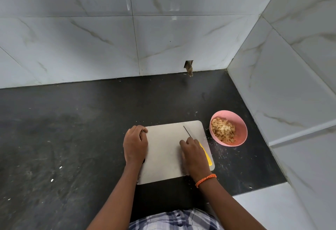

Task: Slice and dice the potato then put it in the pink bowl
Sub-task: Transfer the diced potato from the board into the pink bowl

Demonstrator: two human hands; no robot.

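Note:
A pink bowl (241,129) on the dark counter to the right of the board holds a heap of diced potato (223,129). The grey cutting board (163,149) lies in front of me with no potato on it. A knife (206,154) with a yellow handle lies along the board's right side, its thin blade pointing away from me. My right hand (193,154) covers the front of the handle with its fingers curled over it. My left hand (135,143) grips the board's far left corner, fingers curled round the edge.
The black counter (72,129) stretches wide to the left and behind the board, speckled with small white scraps. White marble-look tiled walls close it at the back and right. A small hole with a brown stub (189,67) sits at the back wall's base.

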